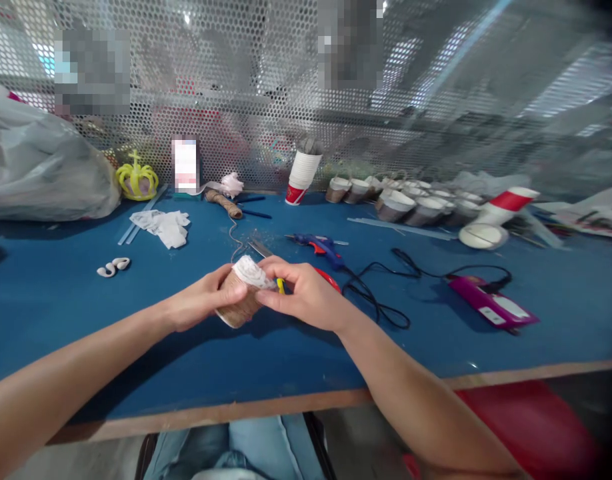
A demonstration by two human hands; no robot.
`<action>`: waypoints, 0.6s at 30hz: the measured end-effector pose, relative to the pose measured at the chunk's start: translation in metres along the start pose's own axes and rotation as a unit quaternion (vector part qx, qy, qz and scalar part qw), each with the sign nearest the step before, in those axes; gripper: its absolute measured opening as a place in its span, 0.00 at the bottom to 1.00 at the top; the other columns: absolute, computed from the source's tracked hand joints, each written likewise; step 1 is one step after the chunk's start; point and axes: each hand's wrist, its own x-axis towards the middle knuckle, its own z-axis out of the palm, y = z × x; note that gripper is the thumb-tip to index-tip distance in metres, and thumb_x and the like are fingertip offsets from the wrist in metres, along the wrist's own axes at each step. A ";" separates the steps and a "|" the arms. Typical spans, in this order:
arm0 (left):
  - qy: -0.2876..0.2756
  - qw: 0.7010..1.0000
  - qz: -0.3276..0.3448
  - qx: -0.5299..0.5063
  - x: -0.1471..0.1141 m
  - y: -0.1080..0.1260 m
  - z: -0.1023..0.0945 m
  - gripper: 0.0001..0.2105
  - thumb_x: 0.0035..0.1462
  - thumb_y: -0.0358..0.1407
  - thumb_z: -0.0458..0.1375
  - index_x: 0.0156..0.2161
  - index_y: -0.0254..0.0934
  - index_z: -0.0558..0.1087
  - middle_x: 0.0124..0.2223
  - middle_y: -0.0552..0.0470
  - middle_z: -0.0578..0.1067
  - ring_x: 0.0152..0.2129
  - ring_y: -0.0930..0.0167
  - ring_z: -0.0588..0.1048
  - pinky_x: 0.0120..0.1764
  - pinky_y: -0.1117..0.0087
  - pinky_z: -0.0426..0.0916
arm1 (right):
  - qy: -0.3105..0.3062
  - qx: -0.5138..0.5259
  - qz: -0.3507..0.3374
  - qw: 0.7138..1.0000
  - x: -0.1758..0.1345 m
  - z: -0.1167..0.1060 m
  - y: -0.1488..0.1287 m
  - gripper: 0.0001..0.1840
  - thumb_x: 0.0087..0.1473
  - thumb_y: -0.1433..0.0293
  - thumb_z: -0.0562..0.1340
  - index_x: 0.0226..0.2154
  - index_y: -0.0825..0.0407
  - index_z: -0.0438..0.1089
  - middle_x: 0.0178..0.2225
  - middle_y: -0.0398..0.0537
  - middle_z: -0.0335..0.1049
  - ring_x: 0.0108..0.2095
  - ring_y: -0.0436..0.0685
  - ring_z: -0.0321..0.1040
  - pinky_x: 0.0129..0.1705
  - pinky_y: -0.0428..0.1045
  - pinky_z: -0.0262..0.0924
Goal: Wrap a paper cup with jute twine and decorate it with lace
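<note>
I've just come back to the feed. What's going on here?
A person's left hand and right hand hold a twine-wrapped cup, white material at its upper end, above the blue table. A strand trails from the twine roll toward it. The glue gun lies on the table, beyond the hands.

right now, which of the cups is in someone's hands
The brown-wrapped cup with white material on top, held by the left hand and right hand; the other cups are on the table.

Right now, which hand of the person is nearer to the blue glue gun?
Right. The right hand is on the near side of the glue gun; the left hand, holding the twine-wrapped cup, is farther to the left.
</note>
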 end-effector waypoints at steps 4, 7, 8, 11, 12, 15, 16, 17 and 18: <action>-0.010 0.999 -0.043 -0.030 0.001 0.003 0.006 0.34 0.39 0.50 0.65 0.48 0.33 0.61 0.35 0.49 0.70 0.26 0.71 0.73 0.29 0.68 0.68 | 0.060 0.044 0.034 0.997 0.003 0.000 0.003 0.21 0.53 0.53 0.57 0.31 0.54 0.70 0.35 0.50 0.70 0.36 0.54 0.66 0.39 0.49 0.60; 0.034 0.999 -0.036 0.004 0.003 0.001 0.009 0.32 0.40 0.51 0.64 0.46 0.33 0.62 0.35 0.49 0.70 0.25 0.71 0.73 0.28 0.68 0.69 | 0.107 0.023 0.053 0.993 0.005 0.003 0.005 0.26 0.56 0.50 0.51 0.30 0.55 0.70 0.31 0.49 0.70 0.34 0.54 0.66 0.38 0.49 0.60; 0.061 0.997 -0.027 0.037 0.004 0.000 0.010 0.31 0.40 0.50 0.64 0.45 0.32 0.62 0.34 0.49 0.70 0.25 0.71 0.72 0.28 0.68 0.68 | 0.112 0.006 0.051 0.992 0.005 0.005 0.006 0.25 0.56 0.51 0.51 0.29 0.54 0.69 0.30 0.49 0.70 0.34 0.54 0.66 0.38 0.49 0.59; 0.136 0.975 0.015 0.178 0.004 -0.005 0.012 0.32 0.40 0.49 0.64 0.46 0.31 0.60 0.33 0.50 0.71 0.26 0.70 0.72 0.27 0.69 0.67 | 0.110 -0.053 0.047 0.991 0.005 0.012 0.005 0.19 0.55 0.56 0.55 0.26 0.54 0.69 0.29 0.48 0.69 0.34 0.54 0.66 0.36 0.48 0.59; 0.154 0.961 0.031 0.229 0.004 -0.007 0.012 0.33 0.41 0.49 0.64 0.48 0.32 0.60 0.33 0.49 0.72 0.27 0.69 0.73 0.28 0.68 0.68 | 0.105 -0.068 0.052 0.991 0.005 0.014 0.004 0.17 0.54 0.58 0.56 0.26 0.54 0.69 0.29 0.48 0.69 0.33 0.54 0.65 0.35 0.48 0.59; 0.193 0.910 0.080 0.359 0.003 -0.010 0.012 0.36 0.41 0.48 0.63 0.53 0.34 0.57 0.41 0.45 0.74 0.35 0.63 0.74 0.36 0.62 0.69 | 0.096 -0.092 0.069 0.989 0.003 0.018 0.002 0.12 0.53 0.63 0.58 0.26 0.54 0.68 0.27 0.46 0.68 0.29 0.52 0.64 0.31 0.47 0.57; 0.199 0.896 0.094 0.387 0.003 -0.010 0.011 0.37 0.41 0.48 0.63 0.53 0.34 0.56 0.43 0.43 0.74 0.37 0.61 0.74 0.38 0.60 0.69 | 0.094 -0.092 0.070 0.989 0.003 0.018 0.002 0.11 0.52 0.64 0.58 0.26 0.54 0.68 0.27 0.46 0.68 0.29 0.52 0.64 0.30 0.47 0.57; 0.199 0.886 0.105 0.405 0.002 -0.010 0.011 0.37 0.41 0.47 0.63 0.54 0.34 0.56 0.45 0.42 0.73 0.39 0.60 0.74 0.40 0.59 0.68 | 0.094 -0.090 0.068 0.989 0.003 0.018 0.002 0.10 0.52 0.64 0.59 0.26 0.54 0.68 0.28 0.45 0.68 0.29 0.52 0.64 0.31 0.47 0.57; 0.197 0.881 0.114 0.415 0.002 -0.010 0.010 0.37 0.41 0.47 0.63 0.54 0.34 0.55 0.46 0.42 0.73 0.40 0.60 0.74 0.40 0.59 0.69 | 0.092 -0.087 0.064 0.990 0.003 0.018 0.002 0.10 0.52 0.64 0.59 0.27 0.54 0.68 0.28 0.45 0.68 0.30 0.52 0.64 0.32 0.47 0.58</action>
